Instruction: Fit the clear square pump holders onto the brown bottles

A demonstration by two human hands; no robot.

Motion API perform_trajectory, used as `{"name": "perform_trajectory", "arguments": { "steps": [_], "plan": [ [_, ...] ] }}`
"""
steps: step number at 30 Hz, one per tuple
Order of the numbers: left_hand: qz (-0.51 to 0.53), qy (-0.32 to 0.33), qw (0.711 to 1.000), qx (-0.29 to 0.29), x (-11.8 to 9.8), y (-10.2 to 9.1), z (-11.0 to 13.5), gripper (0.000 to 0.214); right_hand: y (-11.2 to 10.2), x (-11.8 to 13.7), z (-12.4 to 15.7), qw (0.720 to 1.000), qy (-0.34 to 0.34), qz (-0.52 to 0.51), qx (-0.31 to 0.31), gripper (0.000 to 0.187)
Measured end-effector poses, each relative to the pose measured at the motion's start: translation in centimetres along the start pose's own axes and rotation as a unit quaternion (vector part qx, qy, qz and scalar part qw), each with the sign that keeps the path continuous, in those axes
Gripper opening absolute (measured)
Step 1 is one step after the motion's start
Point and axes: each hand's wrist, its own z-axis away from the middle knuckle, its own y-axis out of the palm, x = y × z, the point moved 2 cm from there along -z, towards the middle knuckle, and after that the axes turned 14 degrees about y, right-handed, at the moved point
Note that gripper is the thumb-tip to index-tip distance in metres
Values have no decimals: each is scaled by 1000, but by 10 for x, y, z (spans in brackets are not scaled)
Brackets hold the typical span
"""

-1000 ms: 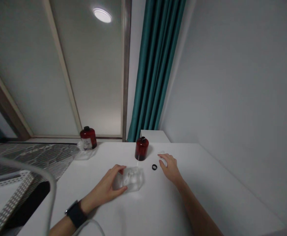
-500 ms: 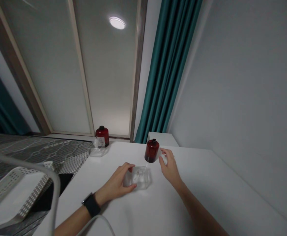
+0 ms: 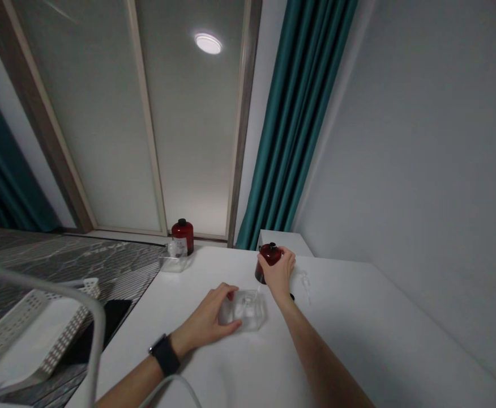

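My left hand (image 3: 214,314), with a black watch on its wrist, holds a clear square container (image 3: 250,310) by its left side; the container sits on the white table (image 3: 248,368). Farther back, my right hand (image 3: 279,272) is wrapped round a dark red bottle (image 3: 269,255) standing upright, thumb on the near side and fingers on the right. The bottle has an open-looking neck with no pump. To the right of this hand lies a thin clear piece (image 3: 306,286). A small black thing (image 3: 291,297) shows partly behind the wrist.
Another red bottle (image 3: 183,232) with a black cap and pale label stands at the table's far left corner, behind a clear tray (image 3: 174,260). Lower left are a white perforated basket (image 3: 44,317) and a grey curved tube (image 3: 97,340). A white box (image 3: 286,241) stands beyond the far edge.
My right hand has moved left and closed round the red bottle, uncovering the thin clear piece. My left hand stays on the clear container. The view has shifted slightly.
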Motion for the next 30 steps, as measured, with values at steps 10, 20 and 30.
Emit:
{"name": "perform_trajectory", "arguments": {
  "steps": [10, 20, 30],
  "plan": [
    [-2, -2, 1000, 8, -1, -1, 0, 55, -10, 0, -3, 998, -41, -10, 54, 43],
    [7, -6, 1000, -1, 2, -3, -1, 54, -25, 0, 0, 996, -32, 30, 73, 46],
    [-29, -7, 999, -22, 6, -9, 0, 52, -66, -2, 26, 983, -142, 34, 113, 30]
  ]
}}
